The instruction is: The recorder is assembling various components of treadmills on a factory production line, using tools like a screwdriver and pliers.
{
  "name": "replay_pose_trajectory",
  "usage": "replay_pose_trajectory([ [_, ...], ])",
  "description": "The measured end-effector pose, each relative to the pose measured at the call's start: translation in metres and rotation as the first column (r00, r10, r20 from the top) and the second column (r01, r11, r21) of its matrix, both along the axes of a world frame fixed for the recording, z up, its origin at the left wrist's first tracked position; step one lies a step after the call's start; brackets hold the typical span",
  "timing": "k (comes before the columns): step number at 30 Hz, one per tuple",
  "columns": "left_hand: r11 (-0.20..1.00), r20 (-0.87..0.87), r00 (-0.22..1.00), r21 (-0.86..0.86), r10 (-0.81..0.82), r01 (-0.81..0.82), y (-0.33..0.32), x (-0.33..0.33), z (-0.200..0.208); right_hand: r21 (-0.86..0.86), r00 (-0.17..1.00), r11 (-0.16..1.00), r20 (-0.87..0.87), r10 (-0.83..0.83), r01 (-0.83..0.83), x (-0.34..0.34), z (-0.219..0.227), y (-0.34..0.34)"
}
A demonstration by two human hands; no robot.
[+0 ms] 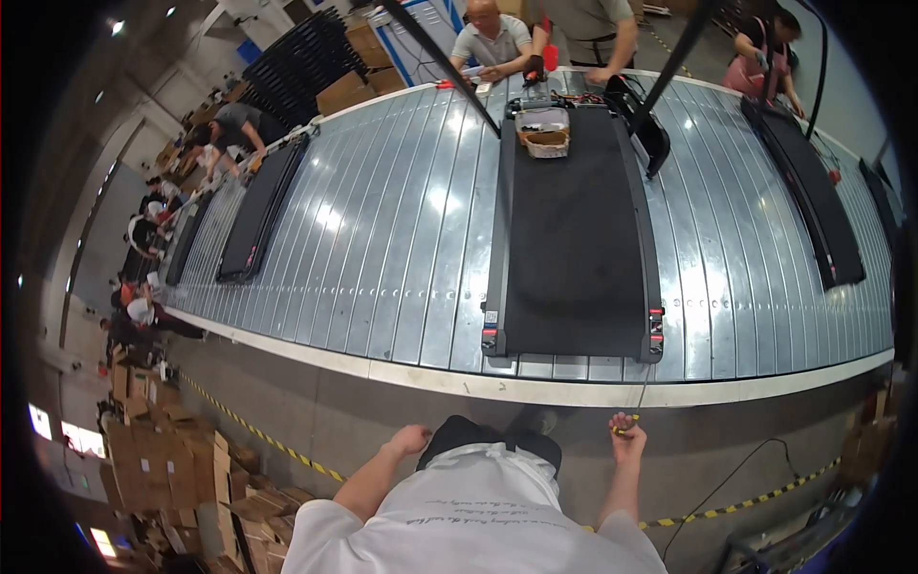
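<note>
the left hand (411,439) hung beside the shorts (448,442), its fingers looking curled; i could not tell whether they held anything. the right hand (628,433) had its fingers wrapped around the yellow-and-black handle of a screwdriver (620,431), whose thin shaft pointed at the near right corner of the treadmill (574,316); i could not tell whether the tip touched.

the treadmill lay lengthwise across the table (382,287), its near end by the front edge. its 2 end caps (656,330), belt (574,230) and 2 rails (646,249) were in place, so this end seemed mostly built; whether the corner was fully fastened did not show. well apart lay a left deck (263,210) and a right deck (808,191).

on the belt's far part sat a box (549,150) of small parts. beyond it, wires (579,99) lay bare, so that end looked unfinished. 2 co-workers (490,43) were at the far edge.
</note>
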State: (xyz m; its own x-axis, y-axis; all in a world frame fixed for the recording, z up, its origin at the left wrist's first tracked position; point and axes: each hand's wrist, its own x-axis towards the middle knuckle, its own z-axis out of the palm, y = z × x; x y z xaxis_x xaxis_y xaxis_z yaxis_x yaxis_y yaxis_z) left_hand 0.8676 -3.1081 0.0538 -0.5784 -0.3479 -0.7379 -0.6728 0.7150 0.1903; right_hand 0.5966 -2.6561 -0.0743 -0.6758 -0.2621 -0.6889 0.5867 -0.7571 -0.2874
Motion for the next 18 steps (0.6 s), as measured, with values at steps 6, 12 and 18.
replay_pose_trajectory([
  [6, 0.993, -0.324, 0.943, 0.110, 0.081, -0.047, 0.025, -0.026, -0.025, 0.462, 0.958, 0.870, -0.129, 0.257, -0.171, 0.008, -0.002, 0.069],
  [12, 0.881, -0.173, 0.933, 0.420, 0.315, -0.219, 0.078, -0.059, -0.020, 0.602, 0.982, 0.794, -0.184, 0.040, 0.080, 0.008, 0.018, 0.057],
  [18, 0.431, -0.212, 0.548, 0.849, 0.809, -0.307, 0.138, -0.113, -0.010, 0.892, 0.395, 0.366, -0.246, 0.885, -0.265, 0.021, 0.127, -0.118],
])
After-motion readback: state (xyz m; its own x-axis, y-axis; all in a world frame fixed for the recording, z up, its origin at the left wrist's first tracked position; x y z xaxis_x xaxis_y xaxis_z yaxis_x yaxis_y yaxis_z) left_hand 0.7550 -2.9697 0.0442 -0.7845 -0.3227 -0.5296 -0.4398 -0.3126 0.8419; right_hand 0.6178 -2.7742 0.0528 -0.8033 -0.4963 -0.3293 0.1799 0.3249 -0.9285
